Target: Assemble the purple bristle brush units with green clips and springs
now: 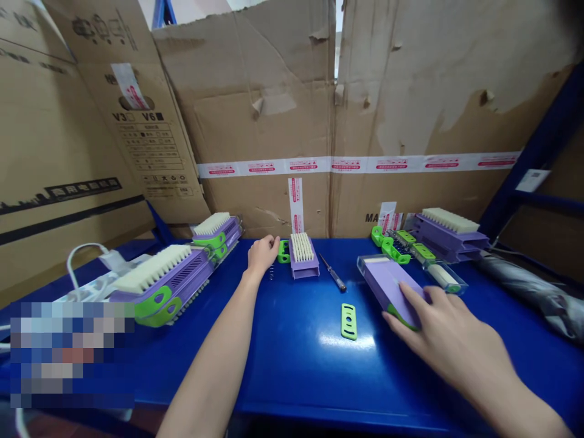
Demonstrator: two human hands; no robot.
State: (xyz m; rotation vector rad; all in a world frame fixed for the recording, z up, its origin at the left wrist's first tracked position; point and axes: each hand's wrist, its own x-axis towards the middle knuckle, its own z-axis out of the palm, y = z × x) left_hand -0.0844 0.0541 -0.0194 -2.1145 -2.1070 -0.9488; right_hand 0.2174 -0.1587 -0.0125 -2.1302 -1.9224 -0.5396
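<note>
My right hand grips the near end of a purple brush with a green end piece and a clear plastic part at its far end. The thumb lies along its side, the fingers over its top. At the middle back, my left hand is closed, its fingers curled together beside a green handle piece; what it holds, if anything, is hidden. Just below that hand lies a thin spring. A purple block with cream bristles stands bristles up between the hands. Closer to me is a flat green slotted plate.
A screwdriver lies at mid-table. Purple brushes stand on the left near a white power strip. Green pieces, springs and another purple brush sit at the back right. Cardboard walls the blue table's back.
</note>
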